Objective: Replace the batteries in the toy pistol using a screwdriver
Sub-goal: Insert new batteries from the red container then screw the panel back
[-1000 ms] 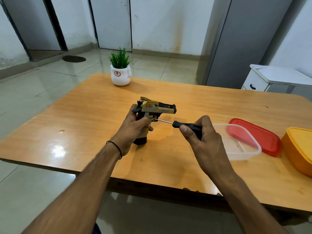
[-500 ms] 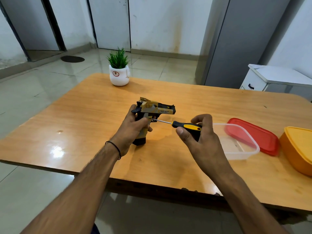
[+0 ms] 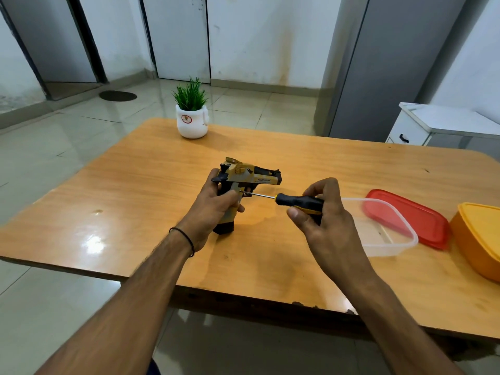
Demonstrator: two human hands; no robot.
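Head view is showing the right hand (image 3: 328, 228) regripping the screwdriver (image 3: 295, 203), fingers rolling its handle; the left hand (image 3: 213, 209) is gripping the toy pistol (image 3: 251, 178) mid-counter (image 3: 135, 185); the screw is probably turning.

We count one toy pistol (image 3: 253, 176), one screwdriver (image 3: 292, 201), one potted plant (image 3: 191, 115), one clear tub (image 3: 378, 231), one red lid (image 3: 405, 217), one orange box (image 3: 479, 236), one table (image 3: 135, 190) and two hands: left (image 3: 213, 212), right (image 3: 327, 226).

glossy wood bench (image 3: 135, 212); shiny metal screwdriver (image 3: 295, 203) shaft; clear plastic tub (image 3: 389, 247) at 3 o'clock; glazed white pot (image 3: 191, 125).
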